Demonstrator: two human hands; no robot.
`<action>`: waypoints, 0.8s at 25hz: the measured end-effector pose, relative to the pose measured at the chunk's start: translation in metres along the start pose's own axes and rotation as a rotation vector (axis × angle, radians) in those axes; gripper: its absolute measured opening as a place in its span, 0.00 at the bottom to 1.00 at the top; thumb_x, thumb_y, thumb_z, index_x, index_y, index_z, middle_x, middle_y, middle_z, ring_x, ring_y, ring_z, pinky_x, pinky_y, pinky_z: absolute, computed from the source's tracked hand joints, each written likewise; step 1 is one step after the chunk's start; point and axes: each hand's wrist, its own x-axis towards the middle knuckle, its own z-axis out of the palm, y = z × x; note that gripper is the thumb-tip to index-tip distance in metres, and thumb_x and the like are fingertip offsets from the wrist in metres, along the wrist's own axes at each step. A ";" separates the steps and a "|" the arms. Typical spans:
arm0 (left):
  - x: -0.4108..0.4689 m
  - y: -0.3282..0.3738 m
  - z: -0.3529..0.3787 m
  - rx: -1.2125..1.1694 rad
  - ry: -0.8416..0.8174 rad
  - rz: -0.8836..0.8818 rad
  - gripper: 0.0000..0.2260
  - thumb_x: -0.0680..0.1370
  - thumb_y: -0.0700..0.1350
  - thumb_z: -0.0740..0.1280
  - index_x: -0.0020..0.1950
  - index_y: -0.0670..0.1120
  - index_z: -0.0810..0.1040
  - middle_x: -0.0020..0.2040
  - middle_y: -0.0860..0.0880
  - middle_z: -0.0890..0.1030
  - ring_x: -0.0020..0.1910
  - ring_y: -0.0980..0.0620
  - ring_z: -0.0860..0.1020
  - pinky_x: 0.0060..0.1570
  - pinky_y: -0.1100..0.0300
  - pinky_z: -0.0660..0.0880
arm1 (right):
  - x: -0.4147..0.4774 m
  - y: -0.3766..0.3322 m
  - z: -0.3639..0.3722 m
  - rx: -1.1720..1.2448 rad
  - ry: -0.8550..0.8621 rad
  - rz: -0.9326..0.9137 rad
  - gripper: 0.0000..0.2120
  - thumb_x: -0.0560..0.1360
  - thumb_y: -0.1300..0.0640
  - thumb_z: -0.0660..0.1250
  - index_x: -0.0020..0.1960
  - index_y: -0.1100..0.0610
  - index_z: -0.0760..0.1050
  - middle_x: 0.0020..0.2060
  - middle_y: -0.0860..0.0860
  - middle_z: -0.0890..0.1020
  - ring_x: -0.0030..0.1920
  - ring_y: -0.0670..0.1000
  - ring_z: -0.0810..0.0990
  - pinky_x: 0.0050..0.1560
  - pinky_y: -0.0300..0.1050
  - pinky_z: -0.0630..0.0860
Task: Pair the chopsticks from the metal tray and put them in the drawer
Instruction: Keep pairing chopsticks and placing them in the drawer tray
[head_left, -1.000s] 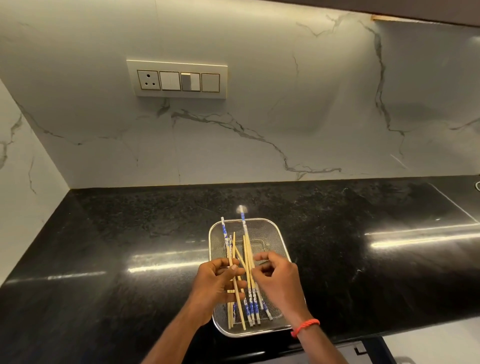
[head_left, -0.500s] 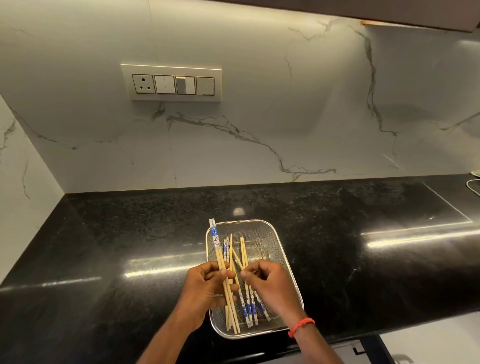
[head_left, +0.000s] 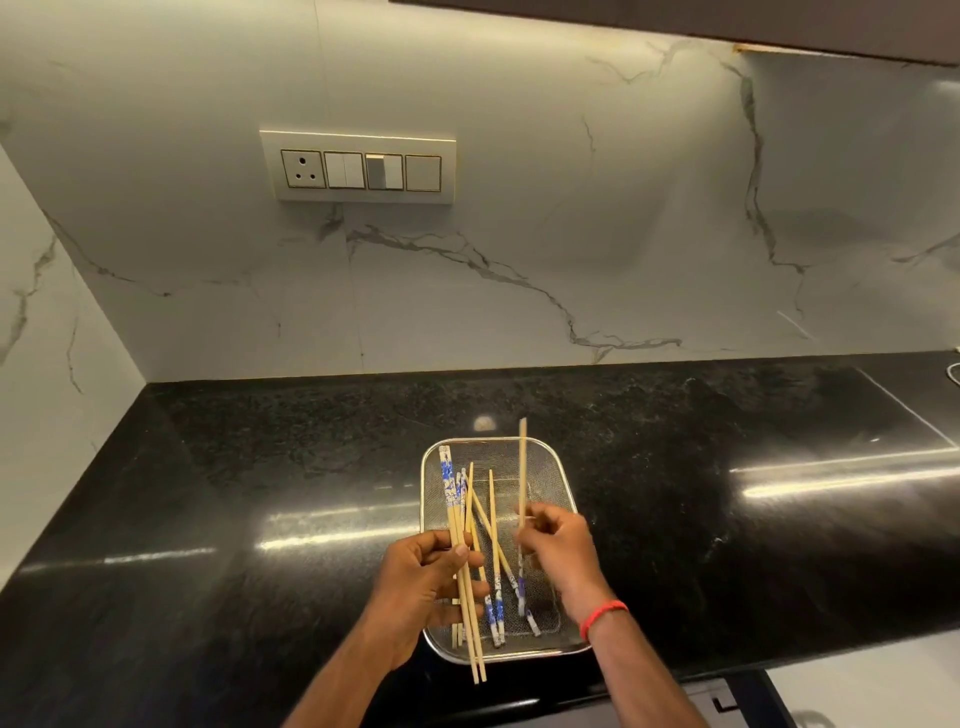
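**Desk:** Where is the open room on the counter (head_left: 208, 493)?

**Photographer:** Black stone runs open left and right of the tray (head_left: 545, 462), and behind it to the wall (head_left: 519, 260).

**Desk:** And what stands in the way?

**Photographer:** Both hands sit over the tray. The left hand (head_left: 421, 577) grips a pair (head_left: 451, 499) at the left rim, and the right hand (head_left: 558, 545) pinches one stick (head_left: 522, 467) upright on the right. Loose chopsticks (head_left: 493, 519) cross the narrow gap between them. A side wall (head_left: 41, 312) closes the far left, and a cabinet (head_left: 675, 21) hangs overhead.
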 end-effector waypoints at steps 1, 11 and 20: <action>0.000 0.000 0.000 -0.001 -0.005 -0.006 0.09 0.79 0.38 0.68 0.58 0.38 0.80 0.49 0.39 0.87 0.43 0.39 0.86 0.38 0.46 0.84 | -0.005 -0.008 -0.004 0.110 0.017 -0.014 0.11 0.73 0.66 0.71 0.52 0.54 0.83 0.46 0.52 0.84 0.40 0.46 0.81 0.35 0.35 0.78; -0.006 0.001 0.031 0.074 -0.196 -0.018 0.07 0.81 0.42 0.68 0.57 0.43 0.82 0.51 0.38 0.87 0.44 0.33 0.86 0.43 0.40 0.84 | -0.056 -0.026 -0.012 0.049 -0.015 -0.253 0.13 0.76 0.63 0.68 0.47 0.48 0.86 0.46 0.42 0.87 0.49 0.42 0.85 0.48 0.38 0.82; -0.008 -0.012 0.077 0.152 -0.305 -0.022 0.06 0.80 0.42 0.68 0.53 0.47 0.85 0.50 0.38 0.87 0.42 0.35 0.86 0.37 0.48 0.84 | -0.078 -0.012 -0.055 0.145 0.050 -0.179 0.16 0.73 0.63 0.72 0.56 0.48 0.77 0.44 0.48 0.88 0.42 0.49 0.87 0.38 0.38 0.82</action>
